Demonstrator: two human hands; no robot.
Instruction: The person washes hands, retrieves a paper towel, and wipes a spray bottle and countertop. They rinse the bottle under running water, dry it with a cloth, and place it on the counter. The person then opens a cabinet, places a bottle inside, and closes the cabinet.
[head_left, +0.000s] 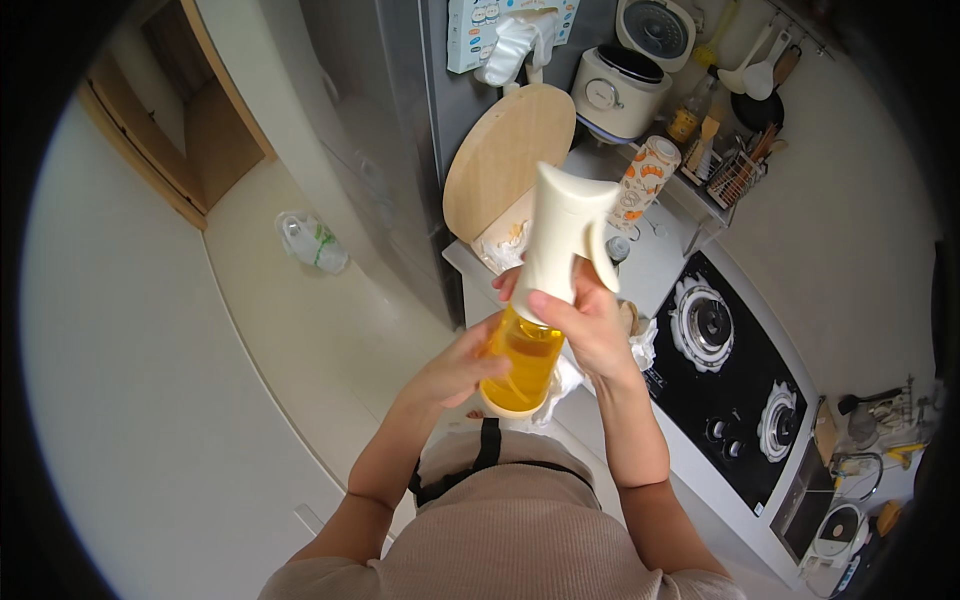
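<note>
An oil spray bottle (523, 360) with a white trigger head and yellow liquid inside is held up in front of my chest. My right hand (589, 322) grips it around the neck, the thumb across the lower part of the white head. Against the left side of the bottle's body is my left hand (461, 364), slightly blurred; part of its fingers is hidden behind the bottle. The bottle leans a little to the right at its top. White crumpled material (561, 386) shows behind the bottle and below my right hand.
Beyond the bottle, a round wooden board (510, 157) leans by the fridge, near a rice cooker (622, 94) with its lid raised. A patterned paper roll (646, 180) stands on the counter. The gas hob (724, 375) lies right; a plastic bag (311, 241) is on the floor.
</note>
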